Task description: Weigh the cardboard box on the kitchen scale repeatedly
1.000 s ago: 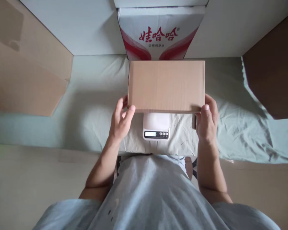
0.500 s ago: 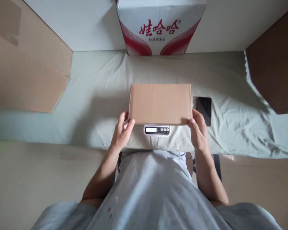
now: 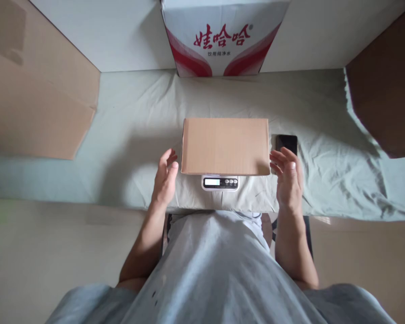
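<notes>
A plain brown cardboard box [image 3: 225, 146] rests flat on a small white digital scale [image 3: 220, 182], whose display and buttons show under the box's near edge. My left hand [image 3: 165, 177] hovers just left of the box with fingers apart, a small gap between them and the cardboard. My right hand [image 3: 287, 180] is held the same way just right of the box, holding nothing. A black phone [image 3: 286, 143] lies on the cloth behind my right hand.
A pale green cloth [image 3: 131, 135] covers the table. A red-and-white carton with Chinese print [image 3: 222, 38] stands at the back centre. Brown cardboard sheets lean at the far left [image 3: 37, 90] and far right [image 3: 384, 94].
The box came down from the air onto the scale, held at both ends. Both hands have since let go and drawn slightly outward.
</notes>
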Demonstrator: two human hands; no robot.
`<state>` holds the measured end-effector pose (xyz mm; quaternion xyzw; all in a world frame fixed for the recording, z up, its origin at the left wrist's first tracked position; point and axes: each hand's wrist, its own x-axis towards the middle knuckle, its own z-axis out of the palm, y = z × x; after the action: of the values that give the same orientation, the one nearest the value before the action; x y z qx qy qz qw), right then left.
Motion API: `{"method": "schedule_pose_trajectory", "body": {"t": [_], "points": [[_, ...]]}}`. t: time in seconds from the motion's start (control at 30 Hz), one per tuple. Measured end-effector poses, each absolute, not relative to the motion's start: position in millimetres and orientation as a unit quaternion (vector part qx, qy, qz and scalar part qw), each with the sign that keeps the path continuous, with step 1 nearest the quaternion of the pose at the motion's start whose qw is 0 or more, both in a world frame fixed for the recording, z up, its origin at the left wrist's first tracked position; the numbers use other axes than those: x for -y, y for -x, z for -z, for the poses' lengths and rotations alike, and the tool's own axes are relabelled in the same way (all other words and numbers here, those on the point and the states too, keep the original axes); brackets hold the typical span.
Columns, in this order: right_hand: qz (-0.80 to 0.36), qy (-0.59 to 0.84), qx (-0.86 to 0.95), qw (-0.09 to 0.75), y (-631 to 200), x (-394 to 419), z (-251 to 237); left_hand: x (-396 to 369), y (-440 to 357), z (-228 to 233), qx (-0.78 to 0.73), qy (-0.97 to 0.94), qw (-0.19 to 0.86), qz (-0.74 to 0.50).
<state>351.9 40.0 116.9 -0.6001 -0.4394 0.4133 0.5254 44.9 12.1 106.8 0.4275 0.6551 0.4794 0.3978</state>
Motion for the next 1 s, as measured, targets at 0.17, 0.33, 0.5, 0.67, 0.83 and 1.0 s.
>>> {"method": "schedule_pose_trajectory", "body": {"t": [0.17, 0.33, 0.5, 0.67, 0.83, 1.0], "points": [[-0.410, 0.600, 0.432, 0.533, -357.6, -42.7, -116.6, -11.3, -35.0, -106.0, -0.674, -0.425, 0.378, -0.472], [-0.407, 0.602, 0.432, 0.534, -357.3, -40.9, -114.1, -9.9, -34.5, -108.1, -0.681, -0.413, 0.379, -0.472], [-0.400, 0.606, 0.447, 0.523, -357.5, -39.3, -110.6, -8.9, -33.4, -104.9, -0.686, -0.411, 0.375, -0.469], [-0.416, 0.601, 0.469, 0.496, -355.9, -34.6, -113.1, -5.8, -40.8, -110.5, -0.666, -0.430, 0.390, -0.470], [-0.416, 0.607, 0.516, 0.438, -346.4, -27.9, -121.1, -2.7, -59.0, -120.1, -0.628, -0.447, 0.436, -0.464], [-0.403, 0.595, 0.530, 0.451, -341.0, -34.5, -121.9, -8.5, -68.7, -127.8, -0.620, -0.441, 0.428, -0.487]]}}
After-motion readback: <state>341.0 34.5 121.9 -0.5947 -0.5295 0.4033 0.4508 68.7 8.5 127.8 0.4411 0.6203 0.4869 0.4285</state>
